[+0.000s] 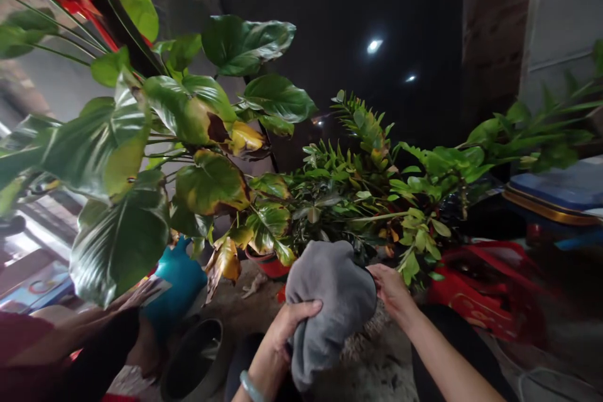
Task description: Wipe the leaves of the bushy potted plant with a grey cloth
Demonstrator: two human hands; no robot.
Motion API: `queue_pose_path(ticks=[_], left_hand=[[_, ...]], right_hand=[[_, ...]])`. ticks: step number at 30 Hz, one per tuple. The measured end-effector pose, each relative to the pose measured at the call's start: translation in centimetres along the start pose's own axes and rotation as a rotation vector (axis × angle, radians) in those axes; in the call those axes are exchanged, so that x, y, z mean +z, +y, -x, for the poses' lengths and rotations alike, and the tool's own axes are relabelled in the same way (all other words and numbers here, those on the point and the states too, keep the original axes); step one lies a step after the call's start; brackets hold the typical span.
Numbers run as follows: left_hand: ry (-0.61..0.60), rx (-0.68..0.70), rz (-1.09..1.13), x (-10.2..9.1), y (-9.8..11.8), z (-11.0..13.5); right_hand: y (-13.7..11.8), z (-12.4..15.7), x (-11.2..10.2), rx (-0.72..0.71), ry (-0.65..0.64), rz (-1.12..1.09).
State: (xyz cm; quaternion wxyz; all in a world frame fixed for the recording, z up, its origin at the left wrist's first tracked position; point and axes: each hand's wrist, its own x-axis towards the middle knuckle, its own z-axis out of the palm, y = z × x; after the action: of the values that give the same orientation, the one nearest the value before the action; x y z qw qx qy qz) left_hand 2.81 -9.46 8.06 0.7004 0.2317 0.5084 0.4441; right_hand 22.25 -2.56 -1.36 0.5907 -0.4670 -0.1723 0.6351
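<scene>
A soft grey cloth (332, 301) is bunched up in front of me, with a dark trim along its right edge. My left hand (293, 325) grips it from the lower left, thumb lying across the front and the other fingers hidden behind the fabric. At the right side, my right hand (390, 287) pinches the dark edge between thumb and fingers. Just beyond the cloth grow leafy green plants (325, 182), some leaves touching or close behind it. Whether anything is wrapped inside the cloth cannot be seen.
Large broad leaves (207, 182), some yellowed and brown, hang on the left. Another person's hand (136, 295) is beside a teal container (174, 282). A dark round bucket (194, 361) sits low at left. A red bag (485, 289) lies at right, below a blue-lidded box (558, 185).
</scene>
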Motion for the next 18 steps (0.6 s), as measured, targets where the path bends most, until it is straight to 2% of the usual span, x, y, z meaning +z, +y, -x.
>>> queue_pose_path(ticks=[1,3,5,7,9,11,14,16,18], left_hand=[[0.023,0.025,0.025,-0.6,0.6,0.6],[0.104,0.190,0.154,-0.8,2.7,1.0],[0.185,0.414,0.321,-0.3,4.9,0.4],[0.205,0.512,0.405,0.1,5.6,-0.7],[0.202,0.417,0.340,-0.4,4.0,-1.4],[0.224,0.266,0.189,-1.9,0.8,-1.2],[0.248,0.283,0.089,-4.6,-3.5,0.6],[0.255,0.358,0.048,-5.3,-3.4,1.7],[0.248,0.390,0.087,-4.7,-0.9,1.8]], right_hand=[[0.0,0.0,0.0,0.004,0.003,0.004],[0.0,-0.1,0.0,0.012,0.014,0.018],[-0.1,0.0,0.1,0.017,0.028,0.031],[-0.1,0.0,0.3,0.015,0.039,0.036],[-0.1,0.1,0.3,0.012,0.045,0.036],[-0.2,0.2,0.2,0.013,0.048,0.036],[-0.3,0.2,-0.1,0.015,0.043,0.039],[-0.4,0.2,-0.2,0.016,0.037,0.039],[-0.5,0.2,-0.1,0.015,0.037,0.039]])
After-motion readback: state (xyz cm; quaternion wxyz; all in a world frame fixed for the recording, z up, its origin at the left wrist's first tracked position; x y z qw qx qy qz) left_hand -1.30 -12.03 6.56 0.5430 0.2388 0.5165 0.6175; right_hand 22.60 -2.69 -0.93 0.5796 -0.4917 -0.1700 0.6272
